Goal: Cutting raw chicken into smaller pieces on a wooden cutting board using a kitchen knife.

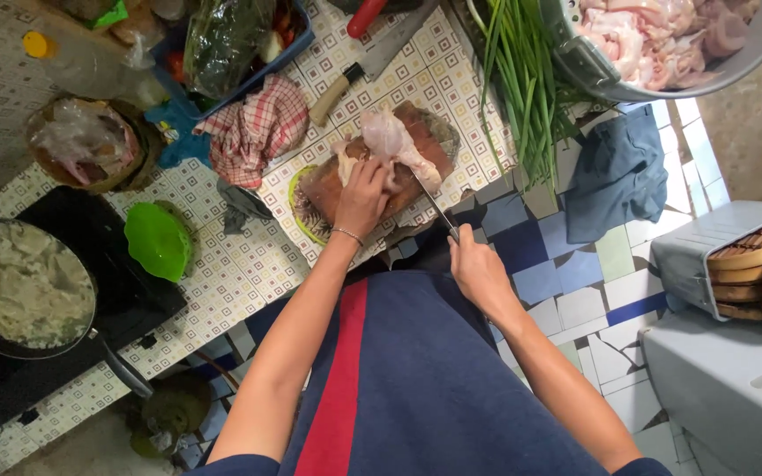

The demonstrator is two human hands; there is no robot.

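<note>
A pale piece of raw chicken (392, 141) lies on a round wooden chopping block (421, 132) on the tiled counter. My left hand (362, 196) presses down on the near end of the meat. My right hand (478, 264) grips the handle of a knife (434, 203), whose thin blade reaches up to the chicken's right side.
A cleaver (372, 66) with a wooden handle lies behind the block, beside a red checked cloth (253, 128). Green onions (522, 79) and a metal bowl of raw meat (663, 40) sit at the right. A pan of food (19, 286) and a green lid (158, 240) are at the left.
</note>
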